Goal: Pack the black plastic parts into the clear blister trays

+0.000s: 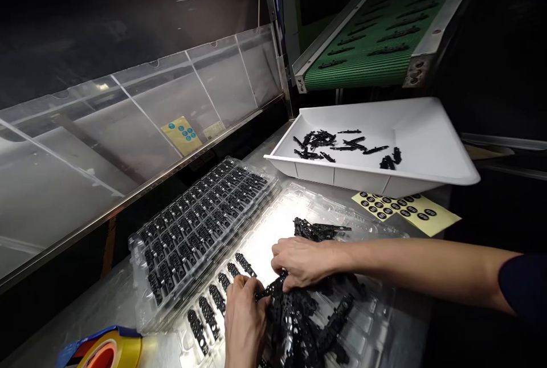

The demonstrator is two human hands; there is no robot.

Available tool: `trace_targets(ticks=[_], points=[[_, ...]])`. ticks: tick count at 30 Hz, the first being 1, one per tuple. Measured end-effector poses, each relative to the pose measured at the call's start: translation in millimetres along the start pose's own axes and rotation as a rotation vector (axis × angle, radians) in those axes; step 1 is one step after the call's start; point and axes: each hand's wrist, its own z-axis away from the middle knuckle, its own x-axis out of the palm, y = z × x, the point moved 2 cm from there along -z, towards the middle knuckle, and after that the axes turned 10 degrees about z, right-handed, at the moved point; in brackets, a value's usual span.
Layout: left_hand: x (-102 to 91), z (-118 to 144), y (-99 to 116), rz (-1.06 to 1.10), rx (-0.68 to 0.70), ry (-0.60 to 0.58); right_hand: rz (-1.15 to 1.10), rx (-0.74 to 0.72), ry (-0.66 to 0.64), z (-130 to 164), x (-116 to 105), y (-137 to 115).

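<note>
Head view, bench under dim light.

Left hand [243, 317], bottom centre of the frame, is curling its fingers around one black part [268, 290] pulled from the pile [307, 322]; fingertips are pinching the part's near end. Right hand [301, 262], just above and right of it, is lying palm down, fingers bent and pressing the same part's far end against the pile. The two hands are almost touching.

The pile is sitting on a clear tray [273, 225] at lower centre, whose left slots are already holding a short row of seated parts [213, 299]. A smaller heap [318, 230] is lying at the tray's far edge, just beyond the right hand.

A full tray stack [200, 220], left of centre, is lying beside the clear tray, edges overlapping.

White bin [427, 146], upper right of centre, is holding loose parts [337, 143] scattered on its floor. Above it a green conveyor [384, 32] is carrying more of them.

Yellow sticker sheet [405, 208] with black oval labels is poking out under the bin; print too small to read. A second yellow sheet [182, 134] with blue dots is lying behind the clear panel [128, 123], upper left; writing unreadable.

Tape roll [105, 351], yellow and blue, bottom left corner.
</note>
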Motion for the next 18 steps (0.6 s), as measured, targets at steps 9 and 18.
trace_targets(ticks=[9, 18], points=[[1.6, 5, -14, 0.534, -0.078, -0.018, -0.46, 0.03, 0.297, 18, -15, 3], [24.2, 20, -25, 0.661, -0.109, -0.034, -0.453, 0.153, 0.321, 29, -13, 15]])
